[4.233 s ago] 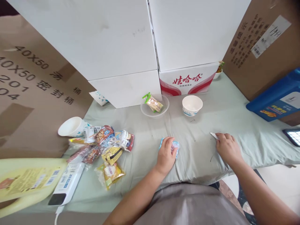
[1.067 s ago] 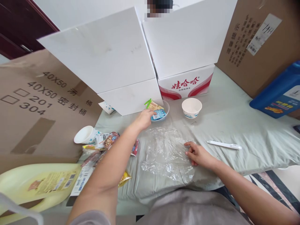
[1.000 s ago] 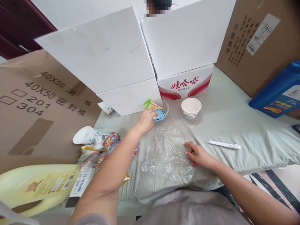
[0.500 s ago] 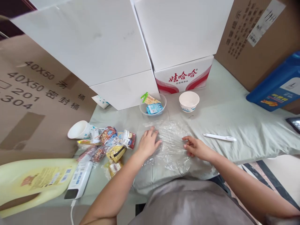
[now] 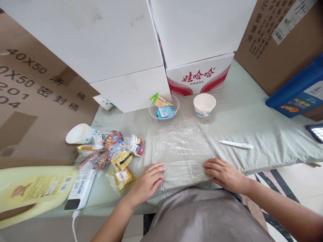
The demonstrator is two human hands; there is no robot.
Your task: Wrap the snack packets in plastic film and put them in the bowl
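Note:
A clear plastic bag or sheet [image 5: 185,151] lies spread flat and wrinkled on the cloth-covered table in front of me. My left hand [image 5: 149,178] rests at its lower left edge, fingers stretched out and touching it. On the lower right edge lies my right hand [image 5: 223,173], palm down, its fingers extended over the film. Neither hand grips anything. Left of the film is a pile of wrapped snacks [image 5: 116,148], with a yellow packet [image 5: 122,178] closest to my left hand. A white utility knife [image 5: 236,144] lies beyond my right hand.
Behind the film stand a clear bowl [image 5: 164,107] holding snack packets and a white paper bowl [image 5: 204,105]. Another paper bowl [image 5: 80,133] lies tipped at left, near a yellow jug [image 5: 35,191] and a white power bank [image 5: 81,189]. Boxes [image 5: 202,79] line the back.
Both hands have drawn back toward my body, from the film's middle to its lower corners. The film now lies flatter and wider. The camera view has shifted slightly.

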